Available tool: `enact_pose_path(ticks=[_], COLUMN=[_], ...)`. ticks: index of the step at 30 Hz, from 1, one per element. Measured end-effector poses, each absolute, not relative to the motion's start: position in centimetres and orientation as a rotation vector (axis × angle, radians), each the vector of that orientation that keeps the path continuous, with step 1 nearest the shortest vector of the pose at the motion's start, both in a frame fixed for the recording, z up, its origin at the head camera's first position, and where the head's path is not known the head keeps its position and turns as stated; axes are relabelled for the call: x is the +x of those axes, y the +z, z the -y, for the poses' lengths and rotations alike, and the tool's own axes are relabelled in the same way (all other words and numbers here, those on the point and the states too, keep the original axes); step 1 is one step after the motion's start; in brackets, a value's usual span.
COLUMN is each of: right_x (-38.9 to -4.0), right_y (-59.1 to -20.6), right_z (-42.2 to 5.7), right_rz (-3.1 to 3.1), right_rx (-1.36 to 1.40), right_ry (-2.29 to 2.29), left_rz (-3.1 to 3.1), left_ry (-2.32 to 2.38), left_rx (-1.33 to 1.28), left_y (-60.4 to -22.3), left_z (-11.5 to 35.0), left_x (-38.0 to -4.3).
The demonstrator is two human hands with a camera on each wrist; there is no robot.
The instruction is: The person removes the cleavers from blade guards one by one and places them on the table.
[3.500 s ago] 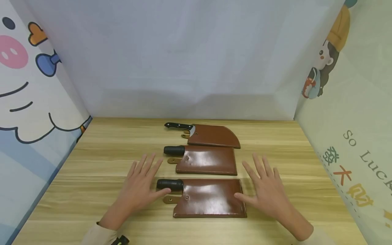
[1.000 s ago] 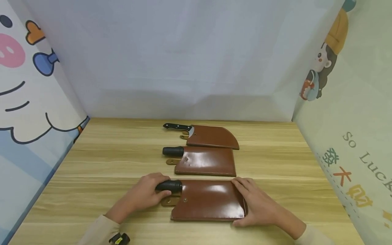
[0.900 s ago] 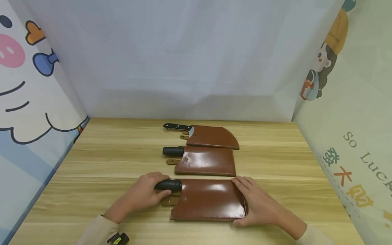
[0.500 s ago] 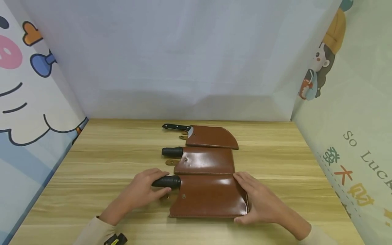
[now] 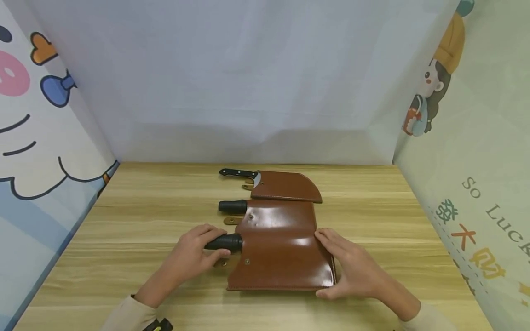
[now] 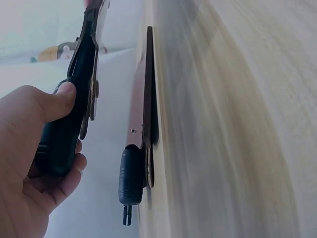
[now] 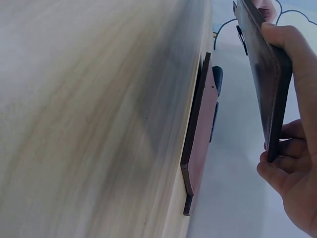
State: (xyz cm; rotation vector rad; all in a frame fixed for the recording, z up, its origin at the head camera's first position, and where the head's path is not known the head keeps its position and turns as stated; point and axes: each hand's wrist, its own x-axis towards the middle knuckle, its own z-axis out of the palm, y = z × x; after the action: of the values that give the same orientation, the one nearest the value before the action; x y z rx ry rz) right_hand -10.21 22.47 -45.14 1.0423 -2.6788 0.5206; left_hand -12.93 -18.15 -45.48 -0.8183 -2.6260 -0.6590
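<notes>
A cleaver in a brown leather sheath (image 5: 285, 264) is held above the table nearest to me. My left hand (image 5: 188, 257) grips its black handle (image 5: 230, 242), thumb on one side and fingers curled beneath, as the left wrist view confirms. At the other end, my right hand (image 5: 356, 269) holds the sheath's outer edge between thumb and fingers; in the right wrist view the sheath (image 7: 270, 79) hangs clear of the tabletop. The strap tab (image 5: 223, 263) below the handle is partly hidden by my left thumb. In the head view this sheath covers the front edge of a second sheathed cleaver.
The second sheathed cleaver (image 5: 281, 215), black-handled, lies flat just behind. Farther back lies a third knife (image 5: 285, 185) with a riveted black handle and a curved-end sheath. A pale cloth (image 5: 256, 82) rises behind the wooden table (image 5: 145, 202), with printed cloths at both sides.
Both hands first hovered spread above the nearest cleaver, then took hold of its handle and sheath end. The cleaver has since risen off the table, now overlapping the second one in view.
</notes>
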Motion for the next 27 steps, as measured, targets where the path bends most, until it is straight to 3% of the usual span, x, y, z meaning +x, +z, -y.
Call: enact_pose_path(ticks=[27], right_x=[-10.3], right_y=[-45.41], right_z=[-22.99], right_rz=[2.662], right_rx=[1.077], right_ry=[0.584], left_rz=[2.584], left_ry=[-0.674], left_rx=[-0.865], left_y=[-45.39], left_z=[18.58], left_x=[-12.64])
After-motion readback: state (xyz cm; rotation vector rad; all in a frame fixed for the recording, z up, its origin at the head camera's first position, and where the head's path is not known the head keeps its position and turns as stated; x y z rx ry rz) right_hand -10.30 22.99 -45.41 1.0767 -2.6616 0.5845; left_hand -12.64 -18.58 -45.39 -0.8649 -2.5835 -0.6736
